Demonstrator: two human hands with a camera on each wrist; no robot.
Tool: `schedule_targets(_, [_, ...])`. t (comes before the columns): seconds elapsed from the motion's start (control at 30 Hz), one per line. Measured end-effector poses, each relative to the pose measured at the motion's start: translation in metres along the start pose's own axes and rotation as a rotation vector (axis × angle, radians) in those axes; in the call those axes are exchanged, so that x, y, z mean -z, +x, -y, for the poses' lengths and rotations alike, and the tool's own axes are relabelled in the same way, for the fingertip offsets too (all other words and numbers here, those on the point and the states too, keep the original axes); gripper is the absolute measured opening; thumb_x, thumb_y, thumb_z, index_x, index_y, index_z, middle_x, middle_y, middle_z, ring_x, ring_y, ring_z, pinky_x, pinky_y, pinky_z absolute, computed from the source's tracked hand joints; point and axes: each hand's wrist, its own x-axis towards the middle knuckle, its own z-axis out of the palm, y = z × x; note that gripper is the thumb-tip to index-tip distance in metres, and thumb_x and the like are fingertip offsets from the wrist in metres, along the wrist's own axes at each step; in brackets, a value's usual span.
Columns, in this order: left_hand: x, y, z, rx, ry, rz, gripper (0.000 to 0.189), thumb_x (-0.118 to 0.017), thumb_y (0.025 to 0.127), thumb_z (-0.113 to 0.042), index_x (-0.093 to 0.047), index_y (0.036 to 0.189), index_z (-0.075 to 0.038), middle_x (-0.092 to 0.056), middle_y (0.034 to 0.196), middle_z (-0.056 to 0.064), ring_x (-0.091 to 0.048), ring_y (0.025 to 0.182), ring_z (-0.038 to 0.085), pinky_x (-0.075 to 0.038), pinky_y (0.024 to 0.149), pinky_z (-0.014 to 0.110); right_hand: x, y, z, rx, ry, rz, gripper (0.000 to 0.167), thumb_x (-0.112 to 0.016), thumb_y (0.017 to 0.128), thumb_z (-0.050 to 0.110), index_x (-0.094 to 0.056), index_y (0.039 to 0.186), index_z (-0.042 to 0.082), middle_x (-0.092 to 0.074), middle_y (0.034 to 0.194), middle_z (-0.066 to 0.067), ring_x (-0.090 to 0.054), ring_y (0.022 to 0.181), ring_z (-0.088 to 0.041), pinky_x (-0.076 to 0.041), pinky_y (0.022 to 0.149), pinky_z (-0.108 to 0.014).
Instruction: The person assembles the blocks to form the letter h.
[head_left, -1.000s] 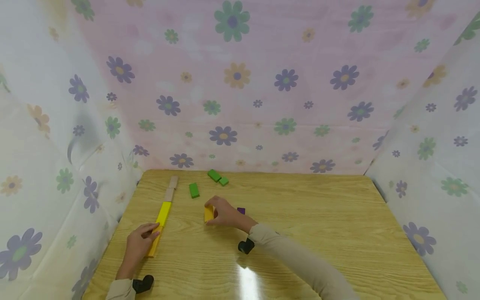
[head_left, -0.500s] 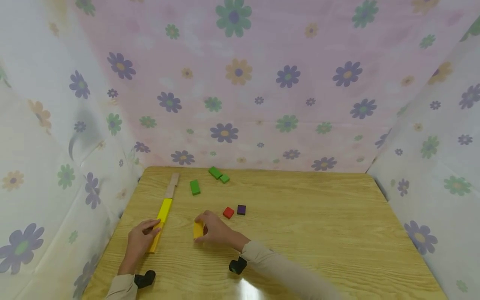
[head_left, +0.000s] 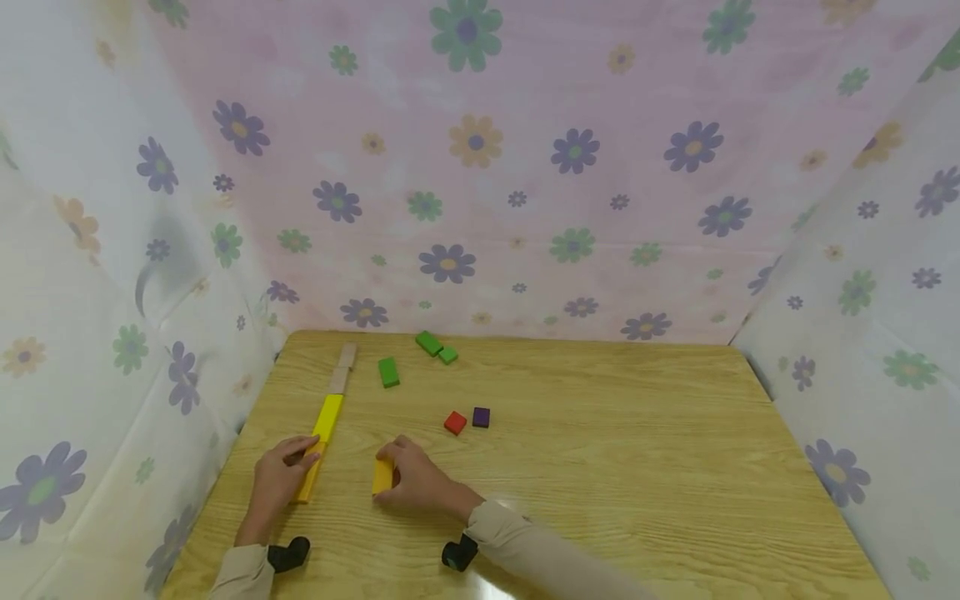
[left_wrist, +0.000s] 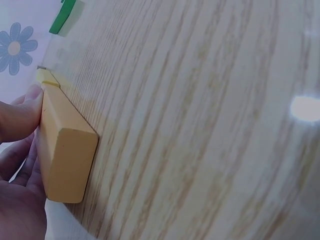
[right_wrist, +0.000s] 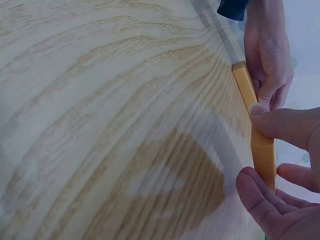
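Note:
A row of flat blocks runs along the table's left side: two beige blocks [head_left: 343, 367], a yellow block [head_left: 327, 417] and an orange block [head_left: 303, 490] at the near end. My left hand [head_left: 274, 478] pinches that near orange block [left_wrist: 67, 135] close to where it meets the yellow one. To the right of the row, my right hand [head_left: 420, 479] holds a second orange block [head_left: 382, 476] between thumb and fingers, its length pointing away from me. The right wrist view shows this held block [right_wrist: 263, 162] overlapping the row's orange block [right_wrist: 243, 82].
Farther back lie three green blocks [head_left: 388, 372], one apart and two touching. A small red block [head_left: 455, 422] and a dark purple block [head_left: 482, 417] sit right of centre. Flowered cloth [head_left: 480, 167] walls the wooden table [head_left: 637, 467] at back and sides.
My right hand has moved left and toward me with its orange block, nearer the row. The red block, hidden earlier, now shows. My left hand stays on the row.

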Motion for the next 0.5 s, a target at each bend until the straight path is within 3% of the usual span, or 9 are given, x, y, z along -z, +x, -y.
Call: schedule_targets(0.5, [0.001, 0.0, 0.002, 0.003, -0.019, 0.0, 0.029, -0.066, 0.089, -0.006, -0.067, 0.117, 0.001, -0.06, 0.119, 0.02, -0.061, 0.099, 0.033, -0.047, 0.071, 0.013, -0.016, -0.001, -0.001, -0.05, 0.014, -0.006, 0.059, -0.079, 0.079, 0.029, -0.054, 0.126, 0.003, -0.047, 0.111, -0.002, -0.044, 0.088, -0.004, -0.041, 0.076, -0.014])
